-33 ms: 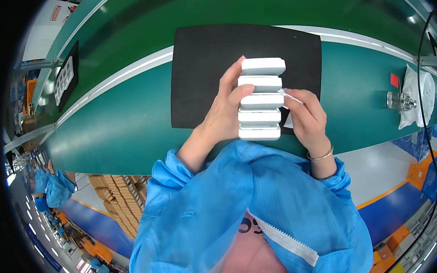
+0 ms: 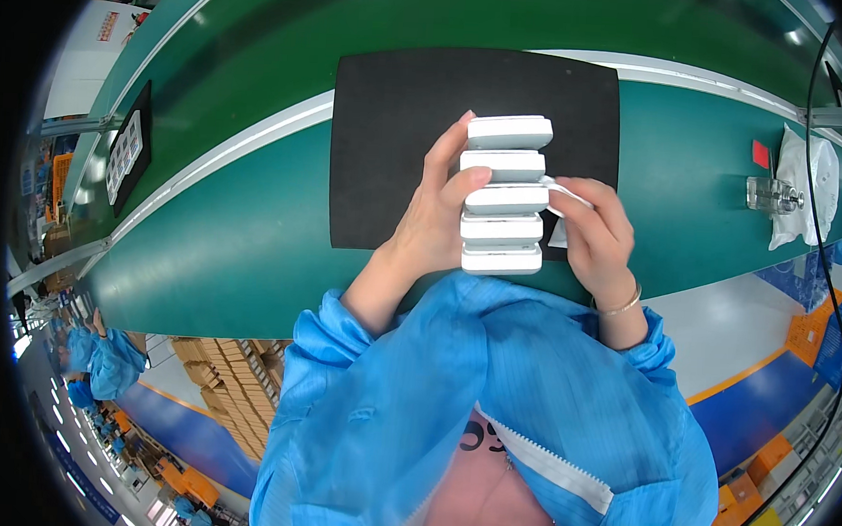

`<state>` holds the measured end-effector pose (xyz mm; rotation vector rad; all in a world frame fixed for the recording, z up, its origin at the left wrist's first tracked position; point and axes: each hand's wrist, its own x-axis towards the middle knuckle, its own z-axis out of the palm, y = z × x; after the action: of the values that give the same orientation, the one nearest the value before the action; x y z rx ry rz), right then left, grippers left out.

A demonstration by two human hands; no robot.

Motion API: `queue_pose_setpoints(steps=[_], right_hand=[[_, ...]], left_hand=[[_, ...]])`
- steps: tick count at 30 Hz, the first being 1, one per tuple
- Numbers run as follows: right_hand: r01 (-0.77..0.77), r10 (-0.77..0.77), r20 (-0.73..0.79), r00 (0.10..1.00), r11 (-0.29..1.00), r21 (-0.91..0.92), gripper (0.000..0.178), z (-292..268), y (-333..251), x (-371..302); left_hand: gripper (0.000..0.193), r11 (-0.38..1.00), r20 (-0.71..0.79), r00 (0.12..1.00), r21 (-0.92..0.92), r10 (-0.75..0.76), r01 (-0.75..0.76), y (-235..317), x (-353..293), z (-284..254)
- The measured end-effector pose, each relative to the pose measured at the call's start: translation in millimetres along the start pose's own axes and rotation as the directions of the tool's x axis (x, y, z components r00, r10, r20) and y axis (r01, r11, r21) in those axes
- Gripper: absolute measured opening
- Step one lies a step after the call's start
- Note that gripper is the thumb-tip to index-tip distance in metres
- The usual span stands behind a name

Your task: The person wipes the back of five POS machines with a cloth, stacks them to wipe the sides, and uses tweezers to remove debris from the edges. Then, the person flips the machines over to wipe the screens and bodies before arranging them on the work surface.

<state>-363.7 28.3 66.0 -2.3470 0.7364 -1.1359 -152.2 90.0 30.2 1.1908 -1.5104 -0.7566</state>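
Observation:
My left hand (image 2: 425, 214) is closed around a row of several white cases (image 2: 504, 200) with rounded corners, held above the black mat (image 2: 379, 156). Its thumb presses near the middle of the row, and the other fingers reach behind. Narrow gaps part the cases. To their right, my right hand (image 2: 602, 232) pinches a thin white cloth-like piece (image 2: 567, 194), whose tip touches the side of a middle case. Another white bit (image 2: 559, 235) shows below those fingers; I cannot tell whether it belongs to the same piece.
The mat lies on a green bench (image 2: 222, 243). At the right stand a clear glass bottle (image 2: 772, 195) and a white plastic bag (image 2: 806, 188), with a black cable (image 2: 814, 122) hanging beside them. Stacked brown cartons (image 2: 229, 377) are below the bench at left; a framed sheet (image 2: 127, 148) stands farther left.
The row of cases has shifted very slightly down in the picture. My right hand has moved a little to the right and down, with the cloth-like piece still pinched.

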Motion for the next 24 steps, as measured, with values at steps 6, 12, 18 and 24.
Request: queue_pose_setpoints(steps=[6,12,18,24], right_hand=[[0.181,-0.169,-0.142,0.975,0.98,0.081,0.029,-1.1,-11.9,15.5],[-0.07,0.011,-0.153,0.988,0.918,-0.39,0.029,-40.1,26.5,-14.6],[-0.39,0.288,-0.263,0.921,0.651,-0.651,0.061,-98.4,37.6,-1.1],[-0.207,0.19,0.463,0.866,0.978,-0.013,0.132,-33.3,20.0,25.2]], left_hand=[[0.104,0.942,-0.047,0.947,0.13,0.318,-0.31,-10.7,-1.6,3.7],[0.103,0.924,-0.032,0.945,0.225,0.325,-0.31,-2.0,4.7,-0.9],[0.112,0.924,-0.021,0.946,0.226,0.322,-0.309,-1.6,0.8,-0.8],[0.127,0.943,-0.007,0.951,0.126,0.31,-0.307,-13.8,-2.7,8.1]])
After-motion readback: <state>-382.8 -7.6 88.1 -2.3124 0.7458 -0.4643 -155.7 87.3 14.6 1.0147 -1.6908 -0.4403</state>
